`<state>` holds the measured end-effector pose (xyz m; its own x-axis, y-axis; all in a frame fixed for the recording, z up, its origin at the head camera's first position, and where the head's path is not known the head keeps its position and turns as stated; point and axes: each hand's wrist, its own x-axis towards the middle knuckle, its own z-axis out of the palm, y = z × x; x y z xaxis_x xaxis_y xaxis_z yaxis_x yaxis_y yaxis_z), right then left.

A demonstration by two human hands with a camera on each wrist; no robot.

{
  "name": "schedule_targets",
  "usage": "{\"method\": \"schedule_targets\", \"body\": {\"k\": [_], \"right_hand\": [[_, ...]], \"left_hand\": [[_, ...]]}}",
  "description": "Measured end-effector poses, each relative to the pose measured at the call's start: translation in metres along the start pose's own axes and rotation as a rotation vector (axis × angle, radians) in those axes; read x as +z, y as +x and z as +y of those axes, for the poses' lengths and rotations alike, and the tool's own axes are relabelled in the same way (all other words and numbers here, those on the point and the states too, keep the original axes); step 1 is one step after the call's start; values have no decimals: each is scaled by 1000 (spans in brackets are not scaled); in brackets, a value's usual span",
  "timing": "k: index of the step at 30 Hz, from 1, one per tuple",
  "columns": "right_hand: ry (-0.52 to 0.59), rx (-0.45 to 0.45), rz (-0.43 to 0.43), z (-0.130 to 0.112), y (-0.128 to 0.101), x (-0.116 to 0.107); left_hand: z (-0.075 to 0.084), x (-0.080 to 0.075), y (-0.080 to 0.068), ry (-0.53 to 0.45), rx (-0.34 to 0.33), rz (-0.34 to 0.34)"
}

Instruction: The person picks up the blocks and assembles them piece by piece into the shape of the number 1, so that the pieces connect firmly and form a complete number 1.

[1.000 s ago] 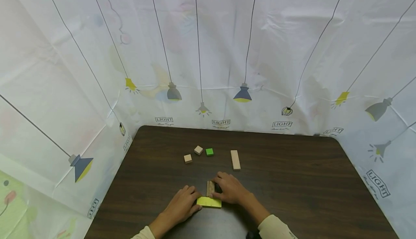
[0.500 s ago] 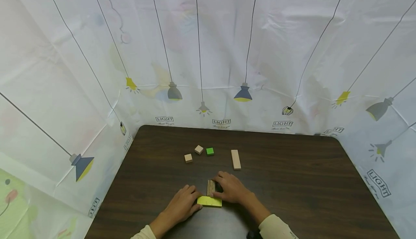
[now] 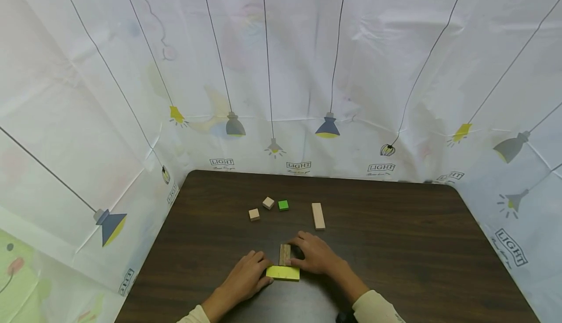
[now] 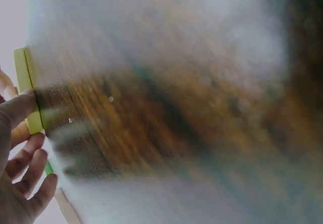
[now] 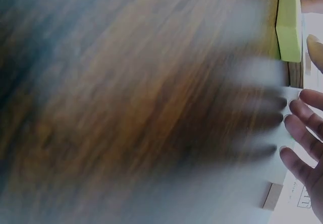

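12 o'clock: two wooden cubes (image 3: pixel 261 208), green cube (image 3: pixel 283 205) and plank (image 3: pixel 318 215) stood beyond the hands | 3 and 9 o'clock: bare table (image 3: pixel 417 250) lay open | far edge: curtain (image 3: pixel 281 69) walled off passage

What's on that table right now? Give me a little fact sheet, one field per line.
Table: dark wood
Left hand: touches the left end of the yellow block
Right hand: rests against the brown block, which lies just behind the yellow one
Loose pieces farther back: two small wooden cubes, a green cube, a long wooden block
Backdrop: white curtain with lamp drawings
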<state>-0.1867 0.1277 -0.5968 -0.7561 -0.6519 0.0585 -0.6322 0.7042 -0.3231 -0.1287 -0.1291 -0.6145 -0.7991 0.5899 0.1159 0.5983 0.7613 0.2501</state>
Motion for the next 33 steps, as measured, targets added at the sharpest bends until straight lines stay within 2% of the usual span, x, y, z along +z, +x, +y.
{"method": "schedule_targets", "body": {"k": [6, 16, 21, 28, 33], "right_hand": [[37, 4, 16, 4, -2, -3], [16, 52, 65, 21, -1, -13], [18, 95, 97, 36, 1, -26], [37, 170, 90, 50, 2, -49], [42, 172, 82, 59, 3, -56]], "left_hand": [[0, 0, 0, -10, 2, 1], [3, -2, 0, -19, -28, -24], [3, 0, -1, -18, -35, -28], [3, -1, -1, -15, -29, -25], [3, -1, -1, -18, -31, -25]]}}
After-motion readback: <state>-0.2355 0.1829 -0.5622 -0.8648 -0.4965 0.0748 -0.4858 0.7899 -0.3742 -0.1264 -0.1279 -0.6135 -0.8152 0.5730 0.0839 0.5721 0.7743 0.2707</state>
